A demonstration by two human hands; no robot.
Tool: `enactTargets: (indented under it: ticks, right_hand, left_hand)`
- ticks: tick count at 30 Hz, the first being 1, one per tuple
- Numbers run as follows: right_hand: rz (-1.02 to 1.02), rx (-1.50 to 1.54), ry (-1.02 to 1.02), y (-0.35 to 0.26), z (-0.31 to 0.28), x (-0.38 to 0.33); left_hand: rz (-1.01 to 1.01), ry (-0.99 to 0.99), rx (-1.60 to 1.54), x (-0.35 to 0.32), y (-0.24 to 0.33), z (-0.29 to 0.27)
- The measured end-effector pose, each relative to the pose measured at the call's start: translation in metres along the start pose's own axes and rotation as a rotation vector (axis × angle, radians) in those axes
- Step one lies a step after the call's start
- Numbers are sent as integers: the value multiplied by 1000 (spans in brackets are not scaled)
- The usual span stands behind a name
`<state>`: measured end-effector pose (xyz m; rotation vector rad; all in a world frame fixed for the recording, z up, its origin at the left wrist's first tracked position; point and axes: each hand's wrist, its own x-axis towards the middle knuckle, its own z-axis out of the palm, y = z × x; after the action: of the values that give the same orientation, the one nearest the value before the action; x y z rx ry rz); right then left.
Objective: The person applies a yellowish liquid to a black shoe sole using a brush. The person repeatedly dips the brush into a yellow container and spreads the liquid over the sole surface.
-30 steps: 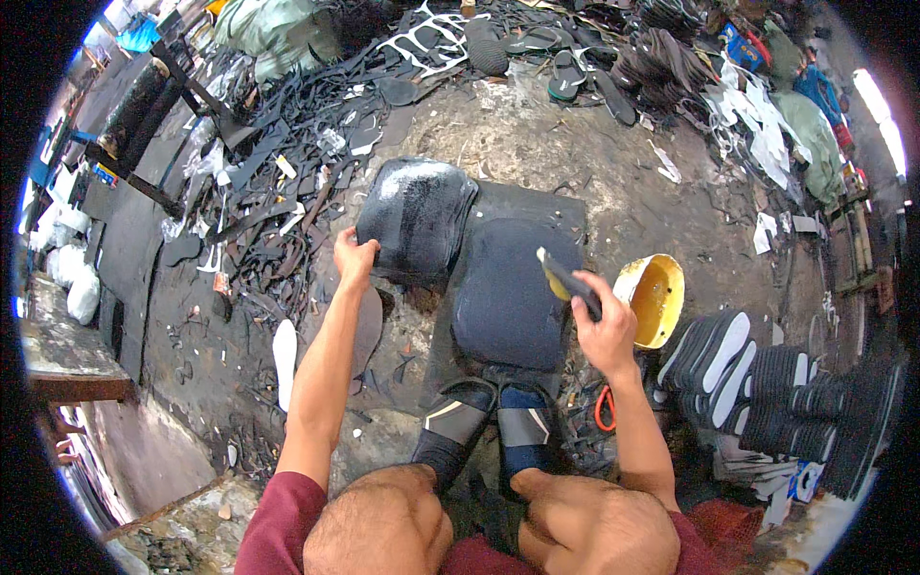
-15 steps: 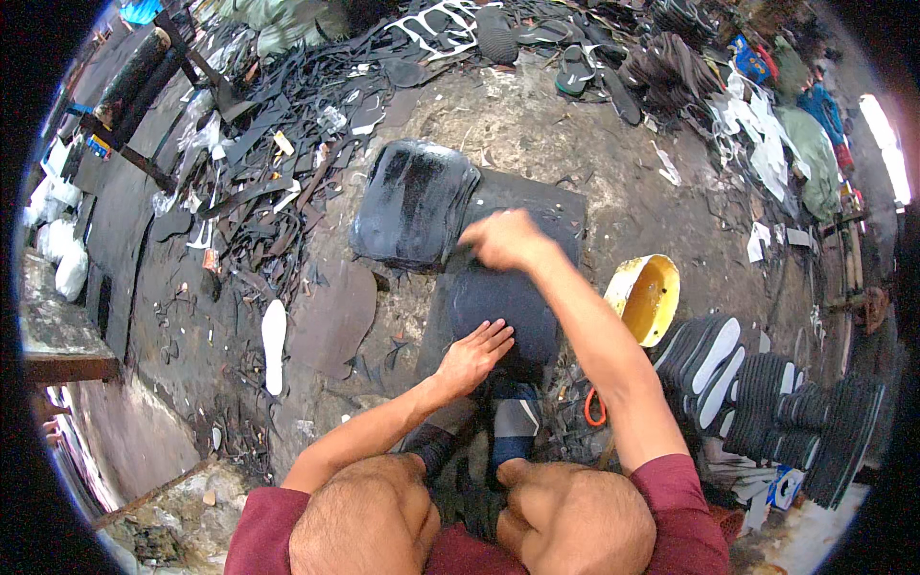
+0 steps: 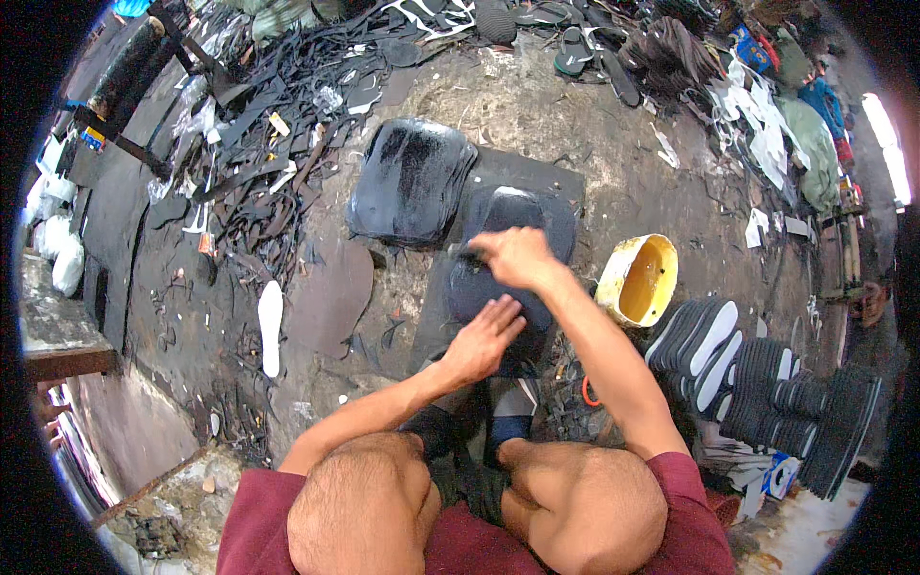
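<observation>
A dark, rounded sheet point(image 3: 471, 289) lies on a flat black board point(image 3: 565, 176) in front of my feet. Across its near part my left hand point(image 3: 487, 337) is laid flat, fingers stretched out. My right hand point(image 3: 520, 257) is over the middle of the sheet, its fingers closed; what they hold, if anything, is hidden. Just beyond that hand a wet-looking grey patch point(image 3: 516, 204) shines on the dark surface. At the board's left edge sits a stack of black sheets point(image 3: 407, 182) with a glossy, streaked top.
A yellow container point(image 3: 614, 286) with yellowish stuff inside stands right of the board. Stacked soles point(image 3: 692, 335) lie at the right, near an orange ring point(image 3: 590, 391). To the left are a white insole point(image 3: 271, 326), a brown sheet point(image 3: 331, 299) and heaped dark scraps point(image 3: 278, 177).
My right hand has come from beside the stack's edge to over the dark sheet, slightly nearer me. A shiny patch now shows beyond it. My left hand stays pressed flat, slightly shifted right.
</observation>
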<state>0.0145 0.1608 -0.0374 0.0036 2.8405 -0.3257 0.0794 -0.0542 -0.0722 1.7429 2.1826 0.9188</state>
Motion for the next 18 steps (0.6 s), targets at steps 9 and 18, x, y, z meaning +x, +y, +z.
enactTargets:
  ticks: [9,18]
  right_hand:
    - [-138,359,-107,-103,-1,-109]
    - [-118,349,422,66,-58,-38]
  left_hand:
    - [357,-491,-490,-23,49,18]
    - [-229,-232,-4,24,14,-6]
